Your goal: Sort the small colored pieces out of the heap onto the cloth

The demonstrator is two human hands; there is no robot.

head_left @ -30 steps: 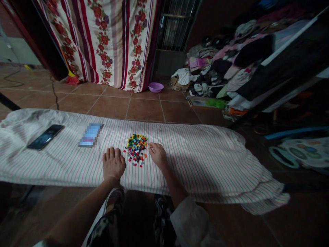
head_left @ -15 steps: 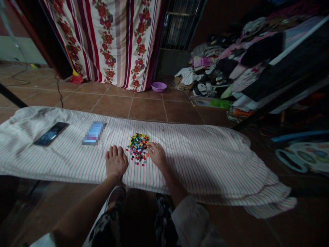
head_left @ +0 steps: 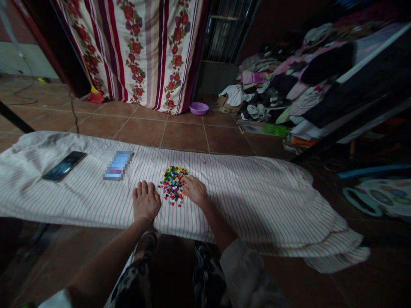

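A pile of small coloured pieces point(head_left: 174, 183) lies on the striped cloth point(head_left: 257, 192), yellow and green at its far side, red and white nearer me. My left hand point(head_left: 147, 200) rests flat on the cloth just left of the pile, fingers stretched out, holding nothing. At the pile's right edge my right hand point(head_left: 195, 189) reaches in with its fingertips bent down among the pieces. Whether a piece is between those fingertips is too small to tell.
Left of the pile lie a phone with a lit, blurred screen point(head_left: 118, 165) and a dark phone point(head_left: 64, 166). Beyond the cloth, a purple basin point(head_left: 199, 108) stands on the tiled floor by a flowered curtain point(head_left: 150, 55). Heaped clothes point(head_left: 276, 81) lie at the back right.
My right hand has shifted slightly, its fingertips now a little further left over the pile's edge. My left hand stays flat in nearly the same place.
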